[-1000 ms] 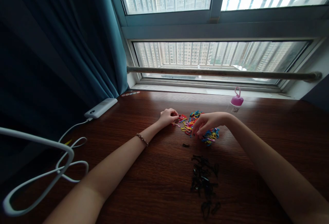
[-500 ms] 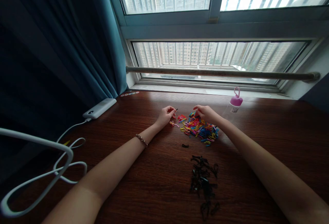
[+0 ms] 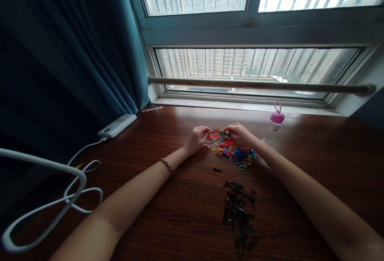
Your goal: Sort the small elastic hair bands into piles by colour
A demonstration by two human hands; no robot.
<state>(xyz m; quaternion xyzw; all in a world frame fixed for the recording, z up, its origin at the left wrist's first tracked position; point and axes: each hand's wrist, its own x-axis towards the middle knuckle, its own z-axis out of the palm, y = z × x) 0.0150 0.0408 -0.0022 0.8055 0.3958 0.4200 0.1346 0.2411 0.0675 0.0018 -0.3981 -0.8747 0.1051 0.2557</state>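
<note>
Small bands in many colours form a pile (image 3: 232, 149) on the brown table. My left hand (image 3: 199, 138) is at the pile's left edge, its fingers pinched on a small black band (image 3: 212, 132). At the upper edge of the pile is my right hand (image 3: 238, 133), fingertips pressed together and pointing left; whatever they hold is too small to make out. Nearer to me lies a loose heap of black bands (image 3: 238, 209). One small black clump (image 3: 217, 170) sits apart, between the heap and the coloured pile.
A clear bottle with a pink lid (image 3: 277, 117) stands behind my right wrist. On the left a white power bank (image 3: 117, 126) lies by the curtain (image 3: 120, 73), joined to a looped white cable (image 3: 72, 169). A metal rail (image 3: 255, 85) crosses the window.
My left hand has moved right, closer to the coloured pile, with the black band. My right hand has shifted slightly; several coloured bands now show between the hands at the back.
</note>
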